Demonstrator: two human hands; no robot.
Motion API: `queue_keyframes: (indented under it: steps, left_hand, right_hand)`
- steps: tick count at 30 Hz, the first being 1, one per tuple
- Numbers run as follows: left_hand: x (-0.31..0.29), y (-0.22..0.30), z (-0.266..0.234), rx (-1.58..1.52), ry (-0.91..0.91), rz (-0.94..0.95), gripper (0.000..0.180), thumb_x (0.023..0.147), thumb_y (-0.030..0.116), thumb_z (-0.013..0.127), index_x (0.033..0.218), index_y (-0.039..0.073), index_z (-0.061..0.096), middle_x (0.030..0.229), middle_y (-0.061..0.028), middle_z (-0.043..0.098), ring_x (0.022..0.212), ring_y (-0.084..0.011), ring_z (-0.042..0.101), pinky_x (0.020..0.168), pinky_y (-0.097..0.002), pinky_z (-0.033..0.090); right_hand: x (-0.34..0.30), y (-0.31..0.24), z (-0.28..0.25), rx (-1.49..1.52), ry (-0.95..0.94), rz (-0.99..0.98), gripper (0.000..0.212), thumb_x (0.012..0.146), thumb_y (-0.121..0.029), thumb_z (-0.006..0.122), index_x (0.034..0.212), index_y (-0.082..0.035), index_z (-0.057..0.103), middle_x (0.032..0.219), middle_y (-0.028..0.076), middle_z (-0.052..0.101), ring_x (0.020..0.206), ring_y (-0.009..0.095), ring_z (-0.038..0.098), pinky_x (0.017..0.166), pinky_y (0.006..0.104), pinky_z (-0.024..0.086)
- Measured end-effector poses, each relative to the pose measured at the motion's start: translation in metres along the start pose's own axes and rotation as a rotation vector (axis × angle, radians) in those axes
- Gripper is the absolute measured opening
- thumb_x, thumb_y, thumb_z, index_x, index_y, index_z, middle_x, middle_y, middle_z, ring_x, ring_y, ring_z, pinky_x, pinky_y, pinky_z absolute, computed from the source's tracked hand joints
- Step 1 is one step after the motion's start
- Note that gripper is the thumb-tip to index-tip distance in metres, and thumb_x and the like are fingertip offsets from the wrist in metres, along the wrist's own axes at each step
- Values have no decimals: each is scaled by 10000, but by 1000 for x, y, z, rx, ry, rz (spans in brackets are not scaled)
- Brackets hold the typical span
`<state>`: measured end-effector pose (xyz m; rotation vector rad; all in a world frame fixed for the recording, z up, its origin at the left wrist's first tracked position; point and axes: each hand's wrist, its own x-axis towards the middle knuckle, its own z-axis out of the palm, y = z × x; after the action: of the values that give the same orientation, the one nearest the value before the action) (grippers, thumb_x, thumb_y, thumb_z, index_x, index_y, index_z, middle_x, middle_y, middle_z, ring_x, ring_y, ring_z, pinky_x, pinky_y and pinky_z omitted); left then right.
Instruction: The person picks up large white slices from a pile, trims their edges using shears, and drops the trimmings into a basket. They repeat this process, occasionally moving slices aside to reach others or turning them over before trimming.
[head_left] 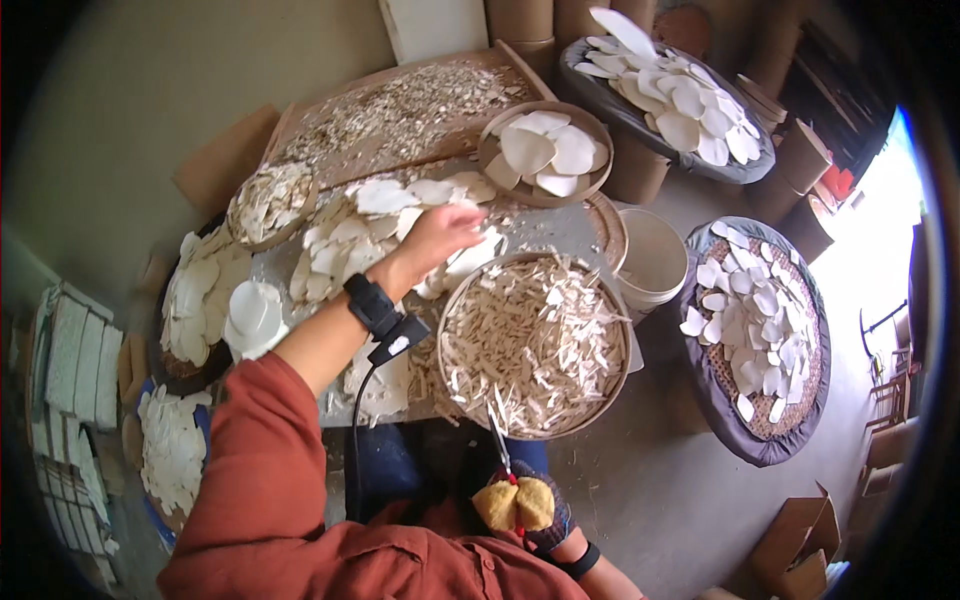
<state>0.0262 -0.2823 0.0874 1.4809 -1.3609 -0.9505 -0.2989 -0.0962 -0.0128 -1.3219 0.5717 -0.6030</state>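
My left hand [445,238] reaches over a pile of thin, pale flat slices [345,240] on the grey tabletop. Its fingers stretch to the right, slightly apart and a little blurred, and nothing shows in them. Near my lap, my right hand [552,515], in a dark glove, is closed on scissors [500,445] with yellow padded handles and red wrapping. The blades point up at the near rim of a round tray [622,375]. Heaped in that tray are narrow pale strips [530,330].
Behind the pile stands a wooden board [420,105] strewn with fragments. Round trays of slices [555,150] surround the table, including a dark-rimmed one [755,330] at right. A white bucket [650,255] adjoins the strip tray. A white container [254,318] stands left of my forearm.
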Motion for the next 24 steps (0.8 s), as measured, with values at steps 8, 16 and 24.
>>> queue_keyframes:
  steps: [8, 16, 24]
  left_hand:
    - [42, -104, -3, 1068, 274, -58, 985, 558, 433, 769, 1295, -29, 309, 1299, -227, 383, 1249, -363, 292, 1034, -438, 239]
    - [57, -87, 6, 1224, -28, -171, 1020, 502, 433, 811, 1304, 18, 336, 1202, -180, 462, 1182, -310, 378, 1038, -467, 183]
    - [24, -94, -8, 1084, -5, -20, 425, 628, 153, 727, 970, 93, 482, 962, -159, 513, 791, -351, 589, 678, -427, 494]
  right_hand:
    - [-27, 131, -5, 211, -95, 167, 482, 813, -206, 614, 1239, -44, 457, 1198, 99, 518, 1091, 228, 506, 977, 324, 356]
    - [2, 59, -4, 36, 26, 210, 415, 835, -132, 580, 1226, -43, 472, 1172, 73, 532, 1051, 164, 512, 936, 286, 380]
    - [19, 43, 1, -78, 54, 111, 361, 858, -59, 546, 1214, -41, 488, 1145, 47, 546, 1010, 100, 517, 895, 248, 404]
